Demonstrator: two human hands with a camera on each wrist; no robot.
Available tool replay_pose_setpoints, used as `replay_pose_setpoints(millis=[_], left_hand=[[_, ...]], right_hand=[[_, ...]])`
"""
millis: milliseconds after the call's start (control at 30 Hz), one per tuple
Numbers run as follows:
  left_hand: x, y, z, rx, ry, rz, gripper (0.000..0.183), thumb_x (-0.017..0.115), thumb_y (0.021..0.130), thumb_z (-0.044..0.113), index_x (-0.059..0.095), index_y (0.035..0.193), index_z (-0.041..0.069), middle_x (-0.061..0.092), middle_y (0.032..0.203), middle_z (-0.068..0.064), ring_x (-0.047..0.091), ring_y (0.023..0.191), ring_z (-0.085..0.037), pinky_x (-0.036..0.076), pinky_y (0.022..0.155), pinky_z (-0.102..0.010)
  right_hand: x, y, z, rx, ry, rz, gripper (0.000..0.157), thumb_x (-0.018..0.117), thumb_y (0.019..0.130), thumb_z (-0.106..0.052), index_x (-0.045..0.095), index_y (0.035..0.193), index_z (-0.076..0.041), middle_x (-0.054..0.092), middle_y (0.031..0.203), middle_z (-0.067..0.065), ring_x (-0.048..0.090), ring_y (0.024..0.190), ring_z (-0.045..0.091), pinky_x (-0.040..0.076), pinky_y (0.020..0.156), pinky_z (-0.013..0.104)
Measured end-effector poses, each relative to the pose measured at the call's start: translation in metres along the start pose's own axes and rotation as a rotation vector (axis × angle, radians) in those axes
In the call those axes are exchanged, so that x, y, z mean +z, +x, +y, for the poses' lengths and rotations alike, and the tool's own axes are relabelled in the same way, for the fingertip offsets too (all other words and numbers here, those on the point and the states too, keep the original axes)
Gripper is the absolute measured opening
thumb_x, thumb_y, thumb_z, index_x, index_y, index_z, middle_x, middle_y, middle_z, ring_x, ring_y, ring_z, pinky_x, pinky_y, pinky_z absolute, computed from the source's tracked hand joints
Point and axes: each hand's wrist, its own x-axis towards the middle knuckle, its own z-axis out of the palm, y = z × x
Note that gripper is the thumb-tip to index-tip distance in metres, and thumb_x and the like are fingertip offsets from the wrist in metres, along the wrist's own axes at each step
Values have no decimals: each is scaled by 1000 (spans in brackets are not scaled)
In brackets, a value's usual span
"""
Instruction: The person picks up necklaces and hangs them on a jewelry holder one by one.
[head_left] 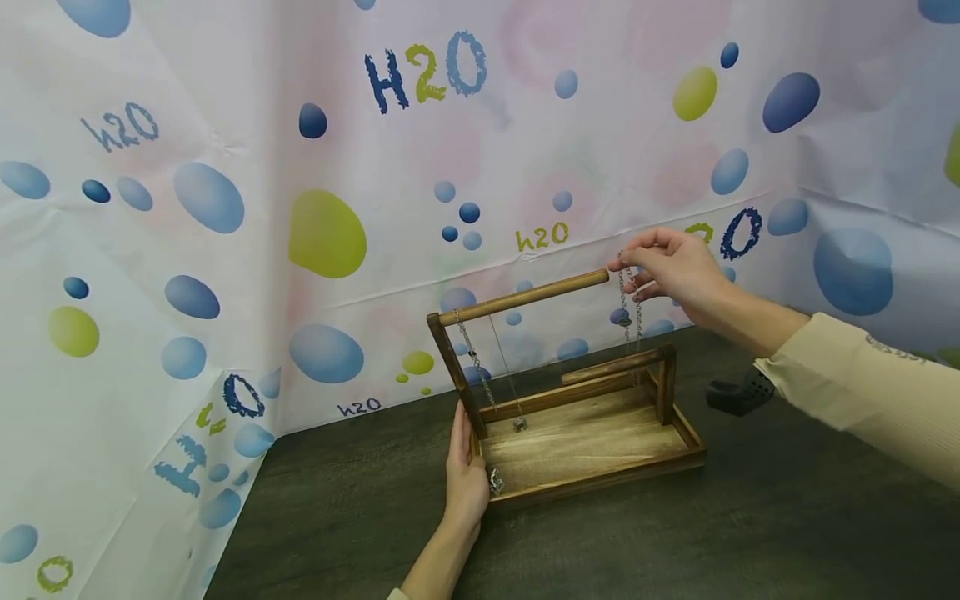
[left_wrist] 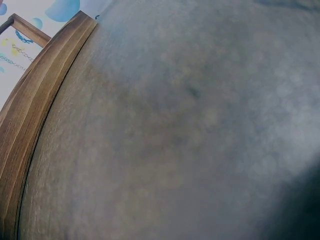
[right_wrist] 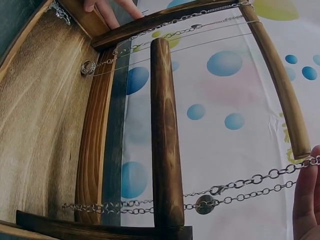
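Observation:
A wooden jewelry stand [head_left: 585,454] has a shallow tray, a tall left post with a long bar, and a lower right post with a shorter bar [right_wrist: 165,125]. My right hand [head_left: 675,271] pinches a silver chain necklace [right_wrist: 255,178] just off the free end of the upper bar [head_left: 532,296]. The necklace hangs down in two strands, with a clasp and a small round pendant [right_wrist: 205,204]. My left hand [head_left: 467,487] rests against the stand's left end, fingers straight along the post. In the left wrist view only the tray's wooden side [left_wrist: 35,115] shows, not the hand.
Another chain [head_left: 474,357] and a thin necklace [head_left: 504,358] with a ring-like pendant hang near the upper bar's left end. A small silver piece [head_left: 496,482] lies in the tray's front left corner. A black object [head_left: 738,393] sits on the dark table [head_left: 337,508], right of the stand.

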Motion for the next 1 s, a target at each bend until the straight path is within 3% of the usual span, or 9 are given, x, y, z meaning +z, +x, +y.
replay_pose_setpoints(millis=[233, 333, 500, 1000], left_hand=[[-1, 0, 0, 3, -4, -5, 88, 23, 88, -22, 8, 164, 21, 6, 168, -9, 6, 153, -31, 10, 117, -58], [-1, 1, -1, 2, 1, 1, 88, 23, 89, -22, 9, 164, 21, 7, 168, -8, 7, 152, -30, 15, 116, -56], [-3, 1, -2, -1, 4, 0, 87, 24, 89, -22, 10, 164, 22, 8, 168, -8, 8, 153, -30, 24, 103, -50], [-4, 0, -2, 2, 8, -10, 87, 23, 90, -21, 9, 164, 22, 7, 168, -7, 7, 153, -29, 21, 110, -53]], right_hand=[[-1, 2, 0, 14, -23, 4, 23, 59, 102, -23, 60, 109, -1, 75, 96, -5, 69, 72, 18, 59, 67, 34], [0, 2, -1, 13, -31, 1, 25, 59, 102, -23, 60, 110, 0, 75, 96, -5, 69, 72, 18, 59, 67, 34], [4, 3, -3, 12, -42, -5, 25, 58, 103, -24, 59, 110, 0, 75, 97, -4, 69, 72, 17, 58, 67, 33], [11, 5, -3, 11, 5, -25, 22, 60, 102, -21, 60, 107, 0, 75, 96, -1, 68, 70, 18, 58, 67, 35]])
